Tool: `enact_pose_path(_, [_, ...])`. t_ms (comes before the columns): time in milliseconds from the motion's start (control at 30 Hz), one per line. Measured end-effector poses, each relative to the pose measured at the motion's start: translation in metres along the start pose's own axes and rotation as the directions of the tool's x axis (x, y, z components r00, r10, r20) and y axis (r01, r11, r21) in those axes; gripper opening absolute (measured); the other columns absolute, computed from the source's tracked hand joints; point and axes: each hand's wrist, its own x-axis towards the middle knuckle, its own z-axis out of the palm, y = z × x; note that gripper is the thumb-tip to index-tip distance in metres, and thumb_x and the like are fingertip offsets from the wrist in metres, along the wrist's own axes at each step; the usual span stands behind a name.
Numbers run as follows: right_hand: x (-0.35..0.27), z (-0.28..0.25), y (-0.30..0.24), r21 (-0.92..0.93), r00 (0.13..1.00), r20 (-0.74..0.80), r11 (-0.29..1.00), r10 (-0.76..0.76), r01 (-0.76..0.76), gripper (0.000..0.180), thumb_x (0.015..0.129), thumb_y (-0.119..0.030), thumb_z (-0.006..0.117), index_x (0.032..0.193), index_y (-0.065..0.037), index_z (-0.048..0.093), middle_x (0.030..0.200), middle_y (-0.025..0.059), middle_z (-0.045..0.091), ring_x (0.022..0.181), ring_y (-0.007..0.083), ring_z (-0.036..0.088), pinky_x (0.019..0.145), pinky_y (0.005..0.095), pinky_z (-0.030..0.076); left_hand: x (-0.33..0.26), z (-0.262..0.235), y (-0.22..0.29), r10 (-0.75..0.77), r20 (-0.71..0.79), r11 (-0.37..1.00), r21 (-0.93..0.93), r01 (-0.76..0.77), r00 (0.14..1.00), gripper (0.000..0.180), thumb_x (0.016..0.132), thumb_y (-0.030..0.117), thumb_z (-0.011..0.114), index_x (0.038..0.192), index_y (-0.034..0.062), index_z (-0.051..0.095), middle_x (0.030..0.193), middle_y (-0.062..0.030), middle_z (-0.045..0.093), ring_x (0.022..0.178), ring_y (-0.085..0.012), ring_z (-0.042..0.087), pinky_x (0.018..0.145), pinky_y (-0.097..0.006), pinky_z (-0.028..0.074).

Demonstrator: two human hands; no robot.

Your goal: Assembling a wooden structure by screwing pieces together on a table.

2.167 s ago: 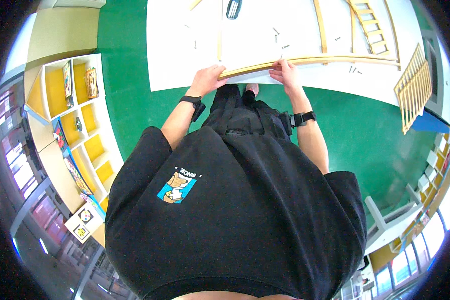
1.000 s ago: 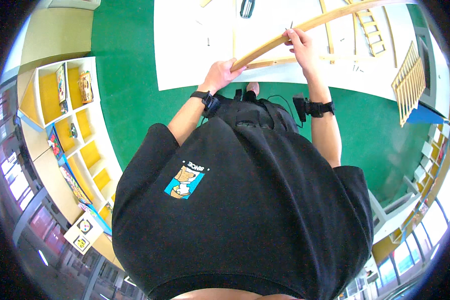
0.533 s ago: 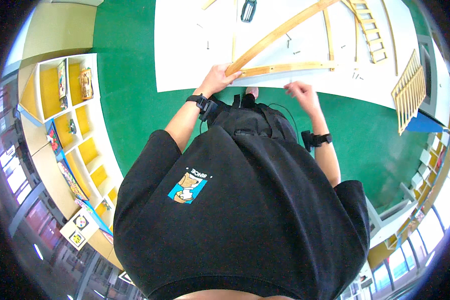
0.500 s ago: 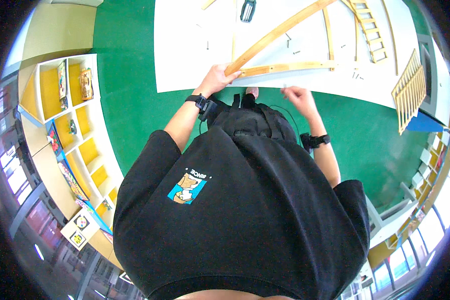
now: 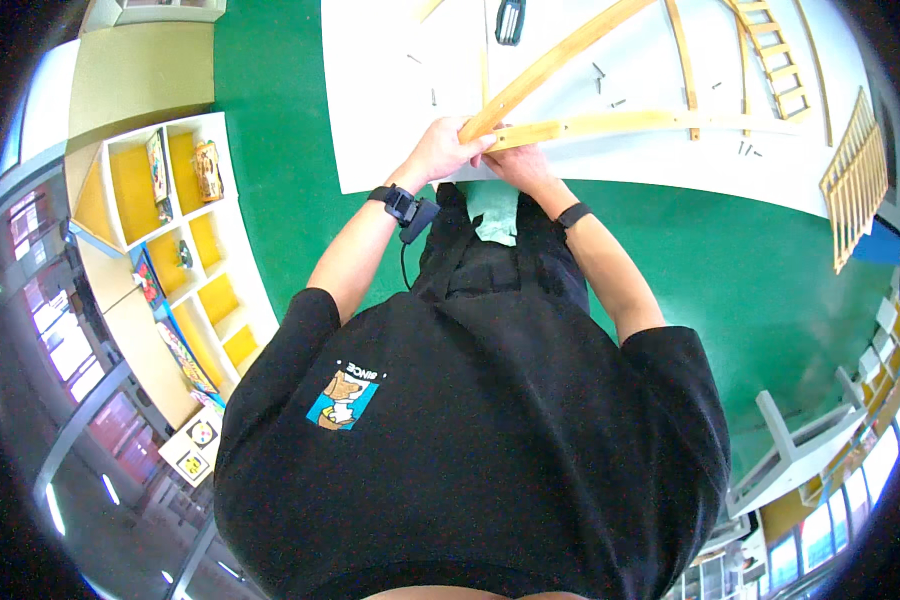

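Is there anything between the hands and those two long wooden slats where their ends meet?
Nothing visible. The left hand already grips the meeting ends of the raised wooden slat and the flat wooden slat. The right hand lies just beneath that joint, against the flat slat; its fingers are partly hidden, so its grip is unclear.

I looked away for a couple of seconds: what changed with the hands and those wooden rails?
The right hand, which had let go and drawn back, has returned to the near ends of the two curved wooden rails. The upper rail, lifted earlier, stays angled up. The left hand kept its grip at the joint. The white sheet and scattered screws stayed put.
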Motion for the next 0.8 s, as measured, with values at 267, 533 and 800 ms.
enact_pose_path(267, [-0.028, 0.002, -0.018, -0.017, 0.991, -0.113, 0.998, -0.065, 0.063, 0.018, 0.084, -0.025, 0.057, 0.086, -0.007, 0.06, 0.105, 0.0129, 0.06, 0.092, 0.0321, 0.06, 0.074, 0.0435, 0.05, 0.004, -0.018, -0.019, -0.014, -0.035, 0.988, 0.151, 0.02, 0.999, 0.022, 0.087, 0.022, 0.062, 0.093, 0.0015, 0.064, 0.064, -0.0016, 0.061, 0.056, -0.0091, 0.057, 0.056, -0.025, 0.047])
enact_pose_path(533, [-0.057, 0.013, -0.047, 0.755, 0.73, 0.007, 0.476, 0.684, -0.452, 0.027, 0.09, -0.021, 0.055, 0.074, -0.001, 0.06, 0.054, 0.0056, 0.055, 0.048, 0.0108, 0.052, 0.048, 0.0263, 0.042, 0.022, -0.028, -0.032, -0.053, 0.007, 0.978, 0.204, 0.051, 0.999, 0.025, 0.087, 0.028, 0.061, 0.089, 0.0026, 0.064, 0.063, -0.0009, 0.061, 0.057, -0.0087, 0.056, 0.057, -0.025, 0.046])
enact_pose_path(800, [-0.017, -0.014, -0.068, 0.865, 0.737, -0.041, 0.393, 0.675, -0.312, 0.025, 0.093, -0.019, 0.051, 0.079, 0.0, 0.058, 0.061, 0.001, 0.054, 0.053, 0.0065, 0.052, 0.05, 0.0229, 0.042, 0.019, -0.023, -0.041, 0.096, 0.047, 0.977, 0.185, -0.103, 0.994, 0.023, 0.086, 0.025, 0.061, 0.089, 0.0022, 0.064, 0.065, -0.0023, 0.062, 0.061, -0.0094, 0.057, 0.057, -0.025, 0.045])
